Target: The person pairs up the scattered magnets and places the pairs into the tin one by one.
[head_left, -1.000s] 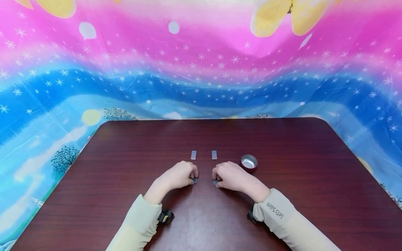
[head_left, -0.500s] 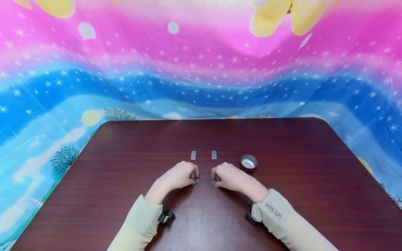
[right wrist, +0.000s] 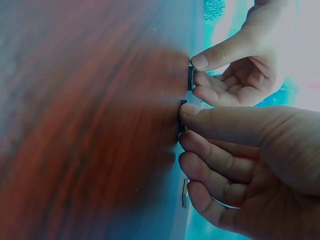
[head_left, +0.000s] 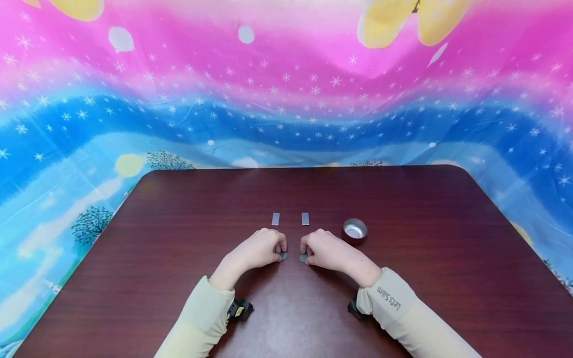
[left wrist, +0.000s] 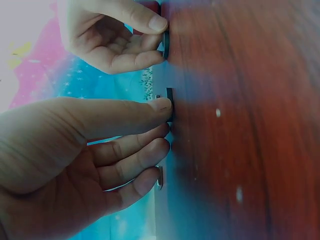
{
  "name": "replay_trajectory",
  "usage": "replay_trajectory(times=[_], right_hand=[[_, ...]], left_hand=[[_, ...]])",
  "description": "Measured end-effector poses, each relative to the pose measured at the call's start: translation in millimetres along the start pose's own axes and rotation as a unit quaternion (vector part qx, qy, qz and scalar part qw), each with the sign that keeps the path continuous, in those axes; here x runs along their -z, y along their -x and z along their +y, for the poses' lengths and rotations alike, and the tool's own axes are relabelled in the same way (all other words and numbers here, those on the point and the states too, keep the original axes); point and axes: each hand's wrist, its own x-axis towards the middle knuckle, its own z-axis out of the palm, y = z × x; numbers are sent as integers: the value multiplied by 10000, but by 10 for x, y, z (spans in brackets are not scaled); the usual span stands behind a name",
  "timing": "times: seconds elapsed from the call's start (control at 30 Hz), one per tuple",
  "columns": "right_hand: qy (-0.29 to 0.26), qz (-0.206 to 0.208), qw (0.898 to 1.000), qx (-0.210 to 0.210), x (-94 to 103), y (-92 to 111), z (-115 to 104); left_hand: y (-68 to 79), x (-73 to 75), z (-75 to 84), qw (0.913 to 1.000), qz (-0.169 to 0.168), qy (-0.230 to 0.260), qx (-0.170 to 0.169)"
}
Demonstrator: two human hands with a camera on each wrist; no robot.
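Note:
My left hand [head_left: 256,248] pinches a small round grey disc [head_left: 284,256] at its edges, thumb on the near side and fingers on the far side. Facing it, my right hand [head_left: 330,250] pinches a similar grey disc [head_left: 303,258]. Both discs lie flat on the dark wood table [head_left: 286,308], with a narrow gap between them. From the left wrist, the left disc [left wrist: 169,92] shows as a thin dark edge under the thumb. In the right wrist view, the right disc [right wrist: 181,121] also looks thin and dark, partly covered by fingertips.
Beyond the hands lie two small silvery rectangular plates, a left plate [head_left: 275,219] and a right plate [head_left: 305,219]. A small round metal bowl [head_left: 354,229] stands just past the right hand. A colourful printed cloth [head_left: 286,89] hangs behind the table.
Both hands have slid slightly inward along the table, bringing the two discs closer together. The plates and the bowl have stayed in place; the head view has tilted a little.

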Motion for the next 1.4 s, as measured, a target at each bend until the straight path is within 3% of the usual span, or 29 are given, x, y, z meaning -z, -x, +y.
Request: replay_trajectory(times=[0.93, 1.2, 1.4], right_hand=[[237, 220, 9995, -57, -13, -73, -36], [163, 259, 9995, -22, 6, -58, -48], [77, 187, 9997, -120, 1, -47, -43]], left_hand=[[-97, -61, 49, 9998, -83, 92, -134], [-75, -46, 70, 9991, 88, 44, -422], [-78, -54, 62, 9998, -8, 40, -212]])
